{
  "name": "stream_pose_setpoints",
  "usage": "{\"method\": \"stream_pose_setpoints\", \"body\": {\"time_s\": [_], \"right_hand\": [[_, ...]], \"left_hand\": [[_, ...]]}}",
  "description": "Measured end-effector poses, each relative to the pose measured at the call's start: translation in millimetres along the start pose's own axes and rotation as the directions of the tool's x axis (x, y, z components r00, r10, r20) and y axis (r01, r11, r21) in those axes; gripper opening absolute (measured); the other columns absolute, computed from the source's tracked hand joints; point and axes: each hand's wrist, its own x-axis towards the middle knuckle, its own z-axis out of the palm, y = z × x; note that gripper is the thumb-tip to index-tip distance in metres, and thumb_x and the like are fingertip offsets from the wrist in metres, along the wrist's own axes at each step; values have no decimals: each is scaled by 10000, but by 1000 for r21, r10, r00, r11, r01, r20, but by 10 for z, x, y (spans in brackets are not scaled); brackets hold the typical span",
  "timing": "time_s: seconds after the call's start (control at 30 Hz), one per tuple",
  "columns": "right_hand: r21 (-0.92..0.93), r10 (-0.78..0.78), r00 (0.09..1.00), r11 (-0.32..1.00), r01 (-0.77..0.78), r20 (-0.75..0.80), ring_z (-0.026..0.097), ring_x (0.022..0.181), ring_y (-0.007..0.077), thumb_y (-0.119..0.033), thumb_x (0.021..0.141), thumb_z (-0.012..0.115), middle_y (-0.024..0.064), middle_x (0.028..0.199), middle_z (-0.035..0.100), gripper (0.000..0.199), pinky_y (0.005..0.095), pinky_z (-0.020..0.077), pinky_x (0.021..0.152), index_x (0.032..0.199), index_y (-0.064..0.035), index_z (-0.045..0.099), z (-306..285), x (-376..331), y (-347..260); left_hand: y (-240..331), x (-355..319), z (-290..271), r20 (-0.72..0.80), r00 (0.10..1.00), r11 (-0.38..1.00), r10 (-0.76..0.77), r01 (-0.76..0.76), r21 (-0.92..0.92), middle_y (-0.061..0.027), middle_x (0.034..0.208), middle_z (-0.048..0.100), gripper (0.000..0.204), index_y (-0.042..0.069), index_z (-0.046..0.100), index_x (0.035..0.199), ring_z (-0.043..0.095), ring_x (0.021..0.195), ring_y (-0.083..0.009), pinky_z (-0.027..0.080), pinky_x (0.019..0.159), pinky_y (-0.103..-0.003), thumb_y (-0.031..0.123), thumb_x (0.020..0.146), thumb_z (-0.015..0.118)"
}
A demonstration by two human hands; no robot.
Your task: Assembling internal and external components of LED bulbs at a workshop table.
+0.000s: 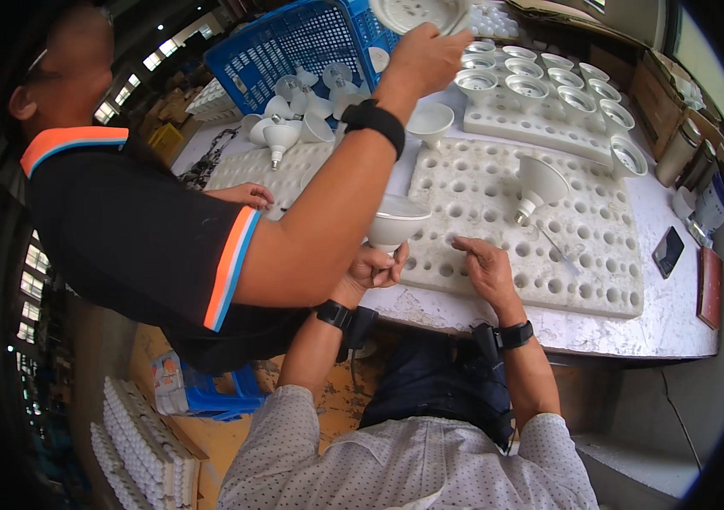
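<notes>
My left hand (376, 266) is closed around the lower end of a white cone-shaped lamp bulb (398, 224), its wide face up, at the left front edge of a holed foam tray (481, 195). My right hand (491, 268) hovers over the tray's front part, fingers partly extended and nothing visible in them. Another white bulb (542, 183) with a metal screw base lies tilted on the tray. Beside it is a thin tool with a pale handle (564, 263), perhaps a screwdriver. A co-worker's hand (425, 59) lifts a round white lamp housing (421, 13) above the table.
The co-worker's arm (319, 229) crosses on my left. Behind it, white bulbs (294, 106) lie by a blue crate (289, 51). Lamp cups (528, 87) stand in a farther foam tray (498, 119). A phone (669, 252) and a red notebook (709, 287) lie at right.
</notes>
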Motion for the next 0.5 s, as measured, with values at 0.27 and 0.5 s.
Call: {"method": "stream_pose_setpoints", "body": {"time_s": [0.27,0.5], "right_hand": [[380,27,999,924,-36,30,448,1221,225,-32,708,536,108,1323,480,622,381,386,987,1324,-64,454,-91,-107,-148],[417,-19,996,909,-21,92,371,1281,236,-9,681,672,136,1403,367,760,383,347,1040,1379,-84,381,-113,-185,-264]], "left_hand": [[-119,134,273,-430,892,860,-140,325,394,-188,649,626,167,-58,559,841,541,389,-121,389,342,-212,13,693,592],[-261,246,422,-463,877,741,-127,394,543,-153,657,631,184,-60,588,859,548,414,-119,398,342,-216,53,714,607]]}}
